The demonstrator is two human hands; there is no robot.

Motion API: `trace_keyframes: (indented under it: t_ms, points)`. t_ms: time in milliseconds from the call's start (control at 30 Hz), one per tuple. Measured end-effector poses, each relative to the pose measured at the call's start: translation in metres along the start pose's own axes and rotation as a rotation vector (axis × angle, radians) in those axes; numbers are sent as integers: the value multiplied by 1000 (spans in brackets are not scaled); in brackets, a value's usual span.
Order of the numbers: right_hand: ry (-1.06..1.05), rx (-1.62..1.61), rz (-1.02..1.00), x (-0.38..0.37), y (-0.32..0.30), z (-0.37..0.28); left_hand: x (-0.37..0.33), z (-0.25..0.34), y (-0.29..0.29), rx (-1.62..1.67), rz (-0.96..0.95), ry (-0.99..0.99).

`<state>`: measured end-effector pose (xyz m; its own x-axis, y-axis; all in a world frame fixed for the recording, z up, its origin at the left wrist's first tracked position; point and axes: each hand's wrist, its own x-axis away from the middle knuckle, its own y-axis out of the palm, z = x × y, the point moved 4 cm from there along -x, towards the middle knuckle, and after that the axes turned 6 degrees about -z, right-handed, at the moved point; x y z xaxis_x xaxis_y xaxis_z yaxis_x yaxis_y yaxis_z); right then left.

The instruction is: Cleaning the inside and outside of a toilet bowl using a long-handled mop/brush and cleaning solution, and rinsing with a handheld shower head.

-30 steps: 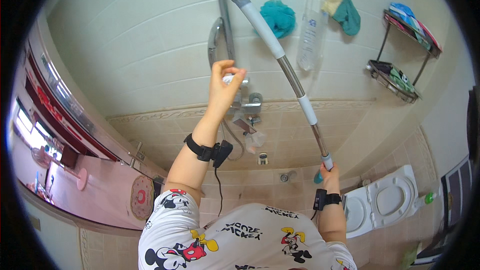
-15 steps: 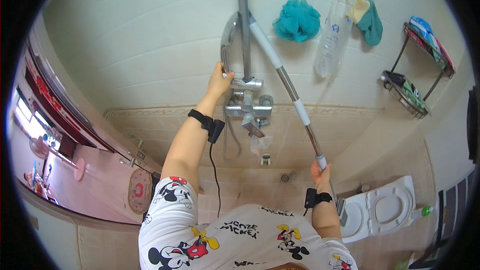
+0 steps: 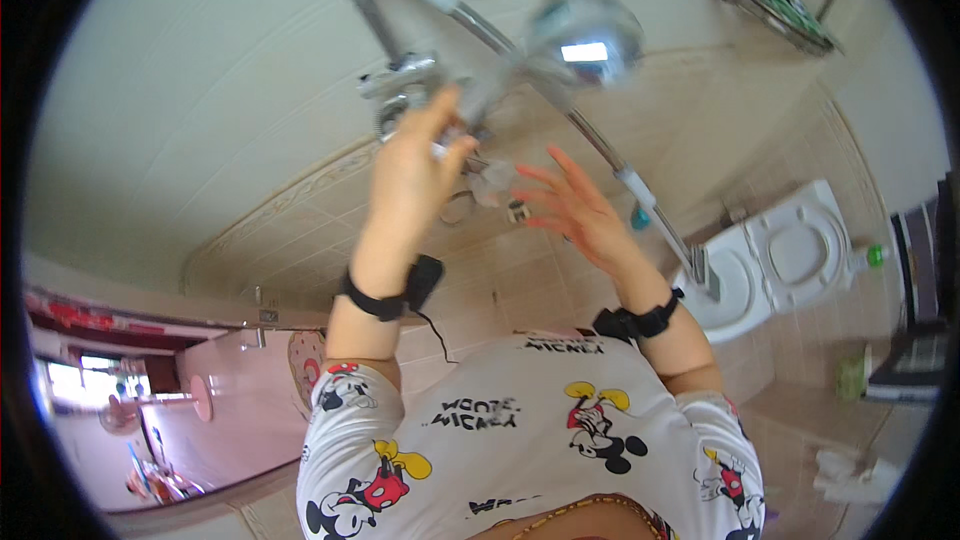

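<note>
My left hand (image 3: 415,155) is closed around the handle of a chrome handheld shower head (image 3: 590,40), blurred by motion, its round head pointing up and right. To the right and below, my right hand (image 3: 580,210) is open with spread fingers, touching nothing. Just beyond it a white-and-chrome mop pole (image 3: 600,135) slants from the upper wall down to a flat metal mop head (image 3: 702,268) beside the toilet. Behind my left hand are the chrome mixer tap (image 3: 400,80) and its vertical rail (image 3: 365,0), partly hidden by my fingers.
A white toilet (image 3: 730,290) with raised lid stands at the right. A wire corner shelf (image 3: 765,5) hangs at upper right. A clear plastic bag (image 3: 490,180) hangs below the tap. At the left a doorway opens onto a pink floor (image 3: 220,390).
The shower head has come off its holder in my left hand and swung right. My right hand has let go of the mop pole, which leans unheld. My view has turned and dropped.
</note>
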<state>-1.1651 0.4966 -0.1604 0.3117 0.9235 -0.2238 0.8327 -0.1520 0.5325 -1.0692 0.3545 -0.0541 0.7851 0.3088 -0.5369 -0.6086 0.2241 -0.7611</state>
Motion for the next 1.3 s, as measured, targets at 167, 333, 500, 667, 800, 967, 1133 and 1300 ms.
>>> trace_keyframes:
  t_ms: [167,333,500,667,800,967,1133,1300]
  points:
    - [-219,-335,420,17,-38,30,55,43,121,140,-251,71]
    - [-348,-454,924,107,-140,21,88,-59,170,783,-578,-601]
    - [-184,-155,1369,232,-218,3,112,-177,186,1200,99,-1110]
    - [-72,39,1479,317,-255,-18,97,-176,192,1467,13,-977]
    - [-55,159,1485,345,-276,-29,94,-151,168,1323,-141,-957]
    - [-44,233,1485,347,-306,-23,101,-135,153,1313,-156,-997]
    - [18,275,1431,346,-326,-11,154,-153,166,1154,-150,-1198]
    - [81,303,1416,355,-340,-4,241,-169,166,1237,-129,-1339]
